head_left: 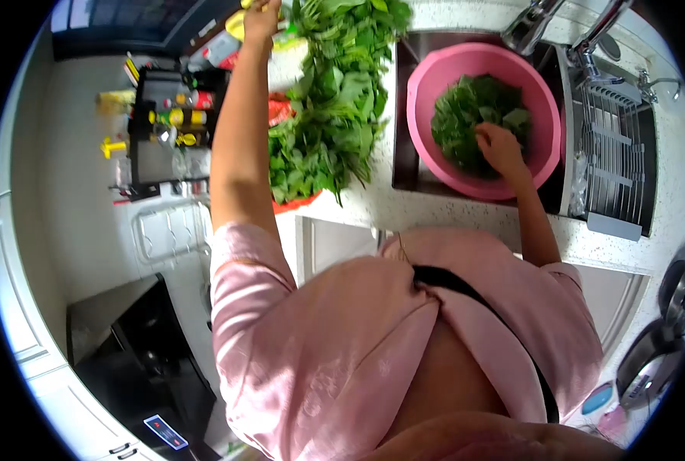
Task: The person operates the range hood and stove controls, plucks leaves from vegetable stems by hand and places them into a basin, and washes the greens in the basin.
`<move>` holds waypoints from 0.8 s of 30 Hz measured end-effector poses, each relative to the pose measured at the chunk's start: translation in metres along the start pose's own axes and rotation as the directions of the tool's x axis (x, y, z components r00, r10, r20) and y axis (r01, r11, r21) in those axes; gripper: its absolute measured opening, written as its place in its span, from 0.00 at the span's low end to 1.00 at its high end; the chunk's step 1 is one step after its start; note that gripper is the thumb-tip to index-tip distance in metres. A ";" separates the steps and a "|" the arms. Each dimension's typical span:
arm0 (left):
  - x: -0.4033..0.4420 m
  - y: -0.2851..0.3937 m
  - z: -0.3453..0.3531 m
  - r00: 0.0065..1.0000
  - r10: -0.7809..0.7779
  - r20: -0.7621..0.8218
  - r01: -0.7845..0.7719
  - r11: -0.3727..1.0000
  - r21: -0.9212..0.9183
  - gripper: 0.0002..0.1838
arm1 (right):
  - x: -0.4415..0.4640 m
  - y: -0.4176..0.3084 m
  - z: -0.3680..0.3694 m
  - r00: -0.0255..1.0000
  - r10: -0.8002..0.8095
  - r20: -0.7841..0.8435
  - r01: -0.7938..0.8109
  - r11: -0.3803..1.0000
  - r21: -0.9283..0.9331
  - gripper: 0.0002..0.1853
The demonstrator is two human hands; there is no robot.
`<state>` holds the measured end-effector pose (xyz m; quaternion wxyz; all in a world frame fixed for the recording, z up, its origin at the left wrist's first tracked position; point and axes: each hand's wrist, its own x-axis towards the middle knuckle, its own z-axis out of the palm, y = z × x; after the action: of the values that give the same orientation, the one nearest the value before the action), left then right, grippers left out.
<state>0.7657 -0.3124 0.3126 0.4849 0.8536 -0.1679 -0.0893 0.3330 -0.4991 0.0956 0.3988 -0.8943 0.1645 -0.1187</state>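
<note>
Dark leafy greens [465, 115] lie in a pink basin [423, 115], which sits in the sink. My right hand [501, 147] reaches into the basin with its fingers curled down among the leaves. At the top edge of the view is my left hand [261, 17], its fingers bent and partly cut off. A yellow object [236, 26] shows right beside it, but what the fingers hold is too small to make out. Below and to the right of that hand, a long heap of leafy stems [342, 100] spreads over the counter, partly on red plastic [281, 110].
Faucets [535, 27] stand behind the sink [404, 169]. To the right is a metal dish rack [615, 154]. Bottles and jars fill a black shelf [146, 123] on the left. A black range hood [150, 346] is at lower left, and pans [677, 292] are at far right.
</note>
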 end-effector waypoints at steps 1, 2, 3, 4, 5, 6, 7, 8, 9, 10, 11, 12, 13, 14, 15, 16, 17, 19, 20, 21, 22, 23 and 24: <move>-0.003 -0.006 0.004 0.999 -0.022 -0.026 0.021 0.999 -0.046 0.20 | 0.002 -0.001 -0.003 0.999 0.045 -0.001 -0.045 0.998 0.037 0.08; -0.004 -0.019 0.004 0.999 -0.035 0.035 0.037 0.997 -0.062 0.19 | 0.002 -0.001 -0.006 0.996 0.087 -0.007 -0.086 0.994 0.073 0.09; -0.010 -0.026 0.003 0.995 -0.035 0.095 0.042 0.996 -0.078 0.18 | 0.000 0.001 -0.007 0.996 0.085 0.024 -0.086 0.994 0.066 0.09; -0.023 -0.037 0.004 0.989 0.032 0.141 -0.024 0.998 -0.058 0.17 | 0.000 0.004 -0.008 0.994 0.108 0.016 -0.108 0.992 0.067 0.09; -0.036 -0.046 0.004 0.987 0.050 0.151 -0.056 0.998 0.031 0.16 | 0.001 0.006 -0.009 0.992 0.130 0.002 -0.130 0.989 0.070 0.10; -0.052 -0.050 0.001 0.984 0.057 0.169 -0.074 0.993 0.093 0.16 | 0.001 0.009 -0.009 0.992 0.126 0.016 -0.126 0.989 0.072 0.10; -0.064 -0.057 -0.005 0.980 0.062 0.189 -0.092 0.983 0.156 0.16 | 0.000 0.011 -0.009 0.993 0.118 0.011 -0.119 0.991 0.058 0.09; -0.070 -0.069 -0.014 0.981 0.091 0.174 -0.126 0.971 0.203 0.15 | 0.000 0.012 -0.009 0.994 0.111 0.003 -0.112 0.993 0.044 0.09; -0.078 -0.076 -0.024 0.982 0.083 0.168 -0.117 0.972 0.205 0.15 | 0.001 0.012 -0.008 0.994 0.107 0.012 -0.108 0.993 0.045 0.09; -0.088 -0.080 -0.033 0.989 0.044 0.140 -0.081 0.960 0.269 0.16 | 0.003 0.011 -0.008 0.992 0.123 0.039 -0.125 0.992 0.035 0.09; -0.099 -0.083 -0.041 0.994 0.008 0.111 -0.044 0.943 0.331 0.16 | 0.003 0.010 -0.007 0.988 0.139 0.064 -0.141 0.990 0.025 0.09; -0.113 -0.083 -0.048 0.989 0.083 0.122 -0.118 0.941 0.318 0.20 | 0.004 0.010 -0.003 0.989 0.134 0.070 -0.136 0.990 0.025 0.09; -0.121 -0.088 -0.053 0.990 0.080 0.114 -0.113 0.941 0.319 0.20 | 0.005 0.011 0.003 0.997 0.060 0.046 -0.060 0.998 0.016 0.09; -0.129 -0.095 -0.057 0.978 0.086 0.191 -0.167 0.870 0.464 0.23 | 0.007 0.011 0.007 1.000 -0.016 0.021 0.016 1.000 0.005 0.09; -0.137 -0.099 -0.061 0.961 0.076 0.267 -0.226 0.775 0.591 0.25 | 0.009 0.006 0.009 0.999 -0.023 0.023 0.023 1.000 0.005 0.09; -0.149 -0.095 -0.057 0.948 0.018 0.318 -0.241 0.692 0.681 0.28 | 0.011 -0.003 0.013 0.998 -0.011 0.067 0.009 0.999 0.034 0.09; -0.160 -0.095 -0.050 0.935 0.022 0.354 -0.284 0.646 0.708 0.26 | 0.012 -0.011 0.016 0.994 0.000 0.110 -0.007 0.998 0.061 0.08; -0.170 -0.108 -0.037 0.943 -0.097 0.317 -0.213 0.556 0.804 0.20 | 0.013 -0.022 0.021 0.991 -0.066 0.112 0.057 0.994 0.088 0.09; -0.174 -0.115 -0.032 0.960 -0.096 0.262 -0.180 0.504 0.845 0.15 | 0.013 -0.027 0.023 0.986 -0.125 0.110 0.113 0.987 0.114 0.09; -0.180 -0.108 -0.032 0.960 -0.094 0.263 -0.181 0.506 0.843 0.15 | 0.011 -0.031 0.024 0.986 -0.125 0.109 0.113 0.987 0.111 0.09; -0.187 -0.100 -0.031 0.979 -0.030 0.200 -0.158 0.506 0.848 0.13 | 0.009 -0.035 0.023 0.983 -0.159 0.091 0.147 0.981 0.128 0.08; -0.193 -0.093 -0.029 0.990 0.035 0.137 -0.136 0.508 0.850 0.11 | 0.007 -0.035 0.021 0.979 -0.192 0.071 0.180 0.973 0.144 0.08; -0.196 -0.089 -0.032 0.989 0.114 0.097 -0.144 0.558 0.817 0.09 | 0.005 -0.033 0.020 0.980 -0.190 0.066 0.179 0.974 0.138 0.08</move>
<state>0.6117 -0.1715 0.2508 0.0352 0.9648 -0.2599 0.0208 0.3511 -0.4670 0.1074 0.4503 -0.8815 0.0566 -0.1306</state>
